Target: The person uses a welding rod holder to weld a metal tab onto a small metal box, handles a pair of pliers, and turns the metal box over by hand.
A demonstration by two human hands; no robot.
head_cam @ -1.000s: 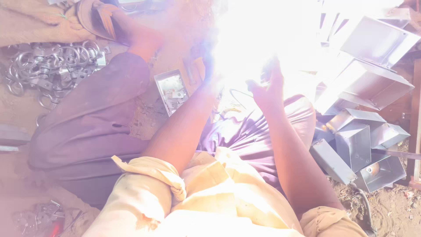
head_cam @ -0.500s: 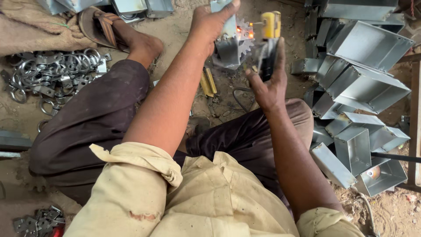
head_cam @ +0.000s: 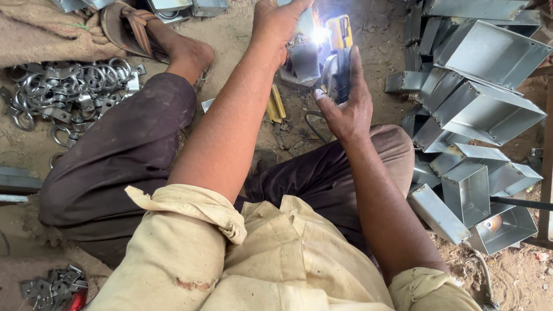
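Left hand (head_cam: pixel 276 26) fingers clamped on folded grey sheet-metal piece (head_cam: pixel 303 57); right hand (head_cam: pixel 344 106) fingers wrapped round yellow-black grinder (head_cam: pixel 336 63), touching the piece's right edge, sparking.

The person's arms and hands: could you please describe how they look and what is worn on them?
Both hands, the left hand and the right hand, are bare, without gloves. The forearms are uncovered. The pale yellow shirt sleeves are rolled above the elbows, creased and stained, with a small tear on the left one. No watch or rings show.
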